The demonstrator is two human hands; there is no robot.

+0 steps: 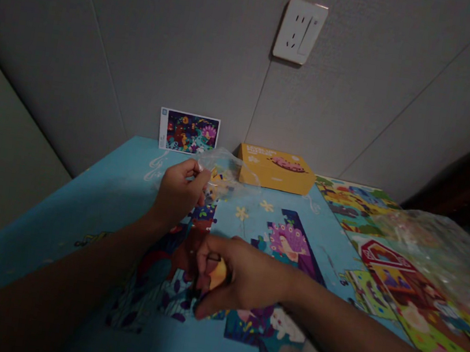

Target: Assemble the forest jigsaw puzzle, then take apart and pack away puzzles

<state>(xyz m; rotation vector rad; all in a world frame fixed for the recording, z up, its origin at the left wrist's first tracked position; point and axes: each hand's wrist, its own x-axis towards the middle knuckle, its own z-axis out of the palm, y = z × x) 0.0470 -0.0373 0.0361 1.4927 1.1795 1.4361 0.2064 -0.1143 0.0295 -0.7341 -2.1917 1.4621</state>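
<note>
My left hand (183, 189) is closed in a pinch at the near edge of a clear plastic bag (236, 170), which has some yellow pieces in it. My right hand (242, 276) is curled, thumb and fingers together, around a puzzle piece (217, 274) with orange and dark colours; its outline is partly hidden by the fingers. Beneath both hands lies a partly joined jigsaw puzzle. Its left section (178, 267) shows dark trees and leaves, and its right section (290, 245) shows a pink peacock. The right hand covers the area between them.
A picture card (192, 133) leans against the wall, beside a yellow puzzle box (279, 170). To the right lie colourful printed sheets (414, 300) under another clear plastic bag (439, 245). All rests on a blue patterned table (83, 201). A wall socket (300, 32) is above.
</note>
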